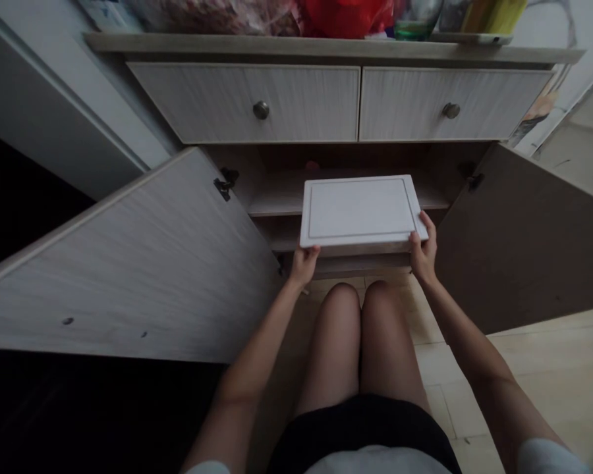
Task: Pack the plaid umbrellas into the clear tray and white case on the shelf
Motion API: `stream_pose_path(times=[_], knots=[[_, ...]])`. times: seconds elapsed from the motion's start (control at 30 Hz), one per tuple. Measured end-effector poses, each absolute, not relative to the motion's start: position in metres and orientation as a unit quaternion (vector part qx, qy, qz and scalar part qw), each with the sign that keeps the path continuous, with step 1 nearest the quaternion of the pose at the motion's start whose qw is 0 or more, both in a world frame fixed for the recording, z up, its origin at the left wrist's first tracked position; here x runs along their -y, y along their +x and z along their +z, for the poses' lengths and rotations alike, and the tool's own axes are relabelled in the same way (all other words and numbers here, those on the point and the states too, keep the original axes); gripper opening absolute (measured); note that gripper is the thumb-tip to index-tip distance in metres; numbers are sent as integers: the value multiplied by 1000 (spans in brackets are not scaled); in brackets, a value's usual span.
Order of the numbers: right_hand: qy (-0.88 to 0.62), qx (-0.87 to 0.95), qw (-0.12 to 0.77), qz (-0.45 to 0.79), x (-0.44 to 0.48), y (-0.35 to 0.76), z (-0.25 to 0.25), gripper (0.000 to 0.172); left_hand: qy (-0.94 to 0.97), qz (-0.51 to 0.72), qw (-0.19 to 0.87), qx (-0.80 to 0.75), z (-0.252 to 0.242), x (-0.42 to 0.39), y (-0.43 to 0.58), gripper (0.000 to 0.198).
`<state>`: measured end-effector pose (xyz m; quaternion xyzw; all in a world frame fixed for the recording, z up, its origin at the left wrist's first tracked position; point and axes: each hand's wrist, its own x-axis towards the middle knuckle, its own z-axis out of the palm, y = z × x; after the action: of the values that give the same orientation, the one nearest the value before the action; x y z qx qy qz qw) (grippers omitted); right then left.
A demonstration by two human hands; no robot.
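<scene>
A white rectangular box (358,207) with a thin inset line around its top is held level in front of the cabinet's shelves. My left hand (305,264) grips its near left corner, thumb on the near edge and fingers mostly hidden beneath. At the near right corner my right hand (423,249) has hold of it, the thumb on top and the fingers along the right side. Behind the box lies the upper cabinet shelf (277,201); a small reddish thing (312,166) sits far back on it, too dim to name.
The left cabinet door (143,276) and right cabinet door (534,243) stand swung outward on both sides. Two drawers with round knobs, a left drawer (306,99) and a right drawer (405,99), are closed above. Bags and a glass (415,20) crowd the cabinet top.
</scene>
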<state>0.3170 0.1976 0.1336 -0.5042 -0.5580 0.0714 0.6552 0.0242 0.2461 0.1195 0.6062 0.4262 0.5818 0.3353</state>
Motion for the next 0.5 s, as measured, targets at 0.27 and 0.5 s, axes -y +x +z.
stream_pose_path(times=[0.27,0.5], knots=[[-512,574,633,92,-317,317,140,75,625,572,307,-434,130,-365,26,85],[-571,602,552,86,-374,321,120,81,631,539,302,-469,127,-403,26,90]])
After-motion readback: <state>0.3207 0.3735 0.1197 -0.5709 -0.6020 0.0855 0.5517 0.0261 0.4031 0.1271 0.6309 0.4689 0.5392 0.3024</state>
